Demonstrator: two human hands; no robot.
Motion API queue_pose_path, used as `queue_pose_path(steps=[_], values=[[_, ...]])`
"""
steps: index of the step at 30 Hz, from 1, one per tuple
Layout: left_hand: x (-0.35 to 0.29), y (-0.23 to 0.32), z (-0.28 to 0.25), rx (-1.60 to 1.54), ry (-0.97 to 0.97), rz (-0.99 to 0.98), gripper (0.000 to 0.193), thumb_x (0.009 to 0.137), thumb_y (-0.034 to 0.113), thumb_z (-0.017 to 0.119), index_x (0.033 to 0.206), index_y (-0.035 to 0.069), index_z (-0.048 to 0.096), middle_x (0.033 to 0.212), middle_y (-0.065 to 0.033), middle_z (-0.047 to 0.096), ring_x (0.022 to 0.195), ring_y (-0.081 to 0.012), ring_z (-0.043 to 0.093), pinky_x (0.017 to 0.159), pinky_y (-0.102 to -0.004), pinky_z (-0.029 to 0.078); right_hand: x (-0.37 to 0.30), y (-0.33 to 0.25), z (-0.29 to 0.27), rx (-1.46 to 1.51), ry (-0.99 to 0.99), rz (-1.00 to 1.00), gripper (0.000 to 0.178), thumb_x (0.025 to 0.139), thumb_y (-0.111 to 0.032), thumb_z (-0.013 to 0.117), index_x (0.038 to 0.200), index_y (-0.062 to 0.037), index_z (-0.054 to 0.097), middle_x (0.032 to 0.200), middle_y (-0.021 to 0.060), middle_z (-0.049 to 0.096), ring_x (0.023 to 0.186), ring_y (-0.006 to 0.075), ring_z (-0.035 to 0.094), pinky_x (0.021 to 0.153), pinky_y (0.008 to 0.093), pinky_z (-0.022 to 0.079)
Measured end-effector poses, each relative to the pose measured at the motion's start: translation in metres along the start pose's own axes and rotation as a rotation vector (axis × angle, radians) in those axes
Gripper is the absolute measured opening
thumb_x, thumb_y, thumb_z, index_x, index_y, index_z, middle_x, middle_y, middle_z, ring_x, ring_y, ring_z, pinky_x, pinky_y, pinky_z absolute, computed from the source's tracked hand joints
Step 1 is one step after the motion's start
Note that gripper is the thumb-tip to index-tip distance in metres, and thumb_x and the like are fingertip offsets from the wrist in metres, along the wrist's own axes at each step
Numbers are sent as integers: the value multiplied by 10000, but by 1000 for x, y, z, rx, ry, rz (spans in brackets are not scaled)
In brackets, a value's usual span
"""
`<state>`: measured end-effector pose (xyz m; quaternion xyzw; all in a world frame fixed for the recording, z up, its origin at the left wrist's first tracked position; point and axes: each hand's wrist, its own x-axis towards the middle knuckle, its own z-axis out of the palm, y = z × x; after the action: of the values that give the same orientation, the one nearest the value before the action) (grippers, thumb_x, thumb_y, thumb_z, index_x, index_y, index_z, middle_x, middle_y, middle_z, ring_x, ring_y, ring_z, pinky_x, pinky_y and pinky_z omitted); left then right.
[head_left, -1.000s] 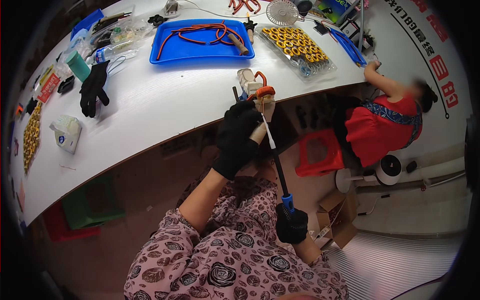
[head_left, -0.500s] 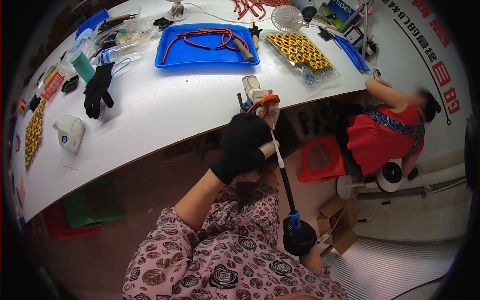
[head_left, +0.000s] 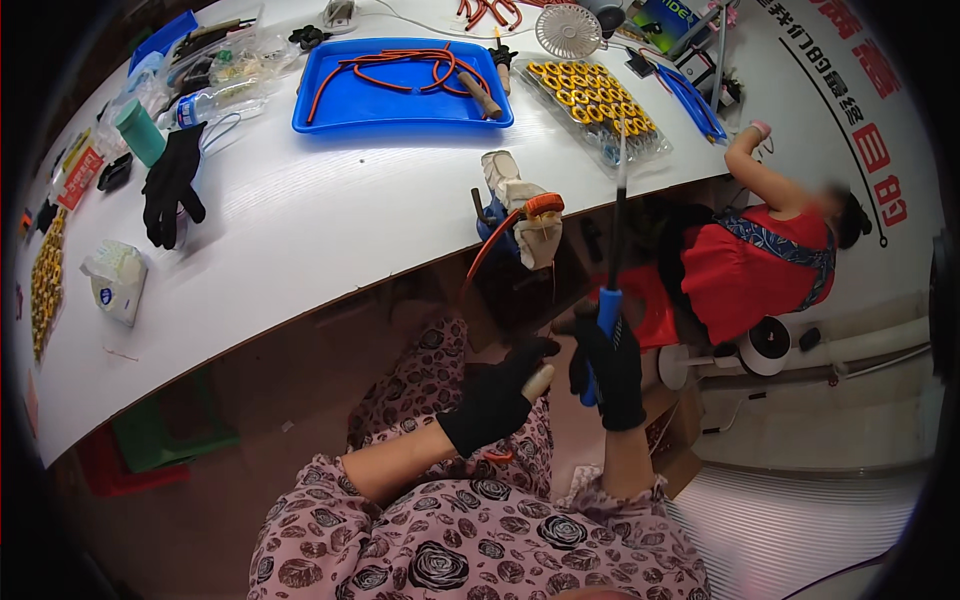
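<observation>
My right hand (head_left: pixel 610 375), in a black glove, grips the blue handle of a long tool (head_left: pixel 617 230) with a thin black shaft. The shaft points up and away, its tip pale and blurred. Lower and to the left, my left hand (head_left: pixel 492 400) has its index finger stretched out and its thumb apart, with a pale covering on the thumb; I see nothing held in it. Beyond both hands, at the table edge, a small vise (head_left: pixel 500 180) wrapped in pale cloth holds an orange ring (head_left: pixel 544 205). A red-orange cord (head_left: pixel 488 250) hangs from there, with a fine strand below the ring.
On the white table (head_left: pixel 300 210) are a blue tray (head_left: pixel 330 125) with red cords, a clear pack of yellow rings (head_left: pixel 590 95), a small fan (head_left: pixel 569 32), a black glove (head_left: pixel 175 190) and a tissue pack (head_left: pixel 115 280). A person in red (head_left: pixel 765 260) sits at right near a red stool (head_left: pixel 650 305).
My left hand has come away from the vise, down toward my lap. The right hand has risen, swinging the tool upright; its tip has left the ring's strand.
</observation>
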<state>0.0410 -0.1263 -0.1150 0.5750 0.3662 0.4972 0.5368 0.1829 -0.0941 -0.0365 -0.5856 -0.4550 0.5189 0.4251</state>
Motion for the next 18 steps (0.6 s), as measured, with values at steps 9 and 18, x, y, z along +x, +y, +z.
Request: queue_pose_path(steps=[9,18], values=[[42,18,-61,297,166,152,350,894,275,503,1167,59,538,1126,-184,551,1013,-318,542,879,-387,428,48,-18,36,49,-20,-38,149,853,-164,578,939,-48,541,602,30,537,410,98,493,358,229,376],[115,8,-69,540,434,348,329,890,278,513,1142,82,592,1179,-173,493,1105,-322,463,944,-410,368,53,-17,44,-62,-12,56,145,847,-168,567,875,-36,516,583,59,533,365,125,476,330,232,377]])
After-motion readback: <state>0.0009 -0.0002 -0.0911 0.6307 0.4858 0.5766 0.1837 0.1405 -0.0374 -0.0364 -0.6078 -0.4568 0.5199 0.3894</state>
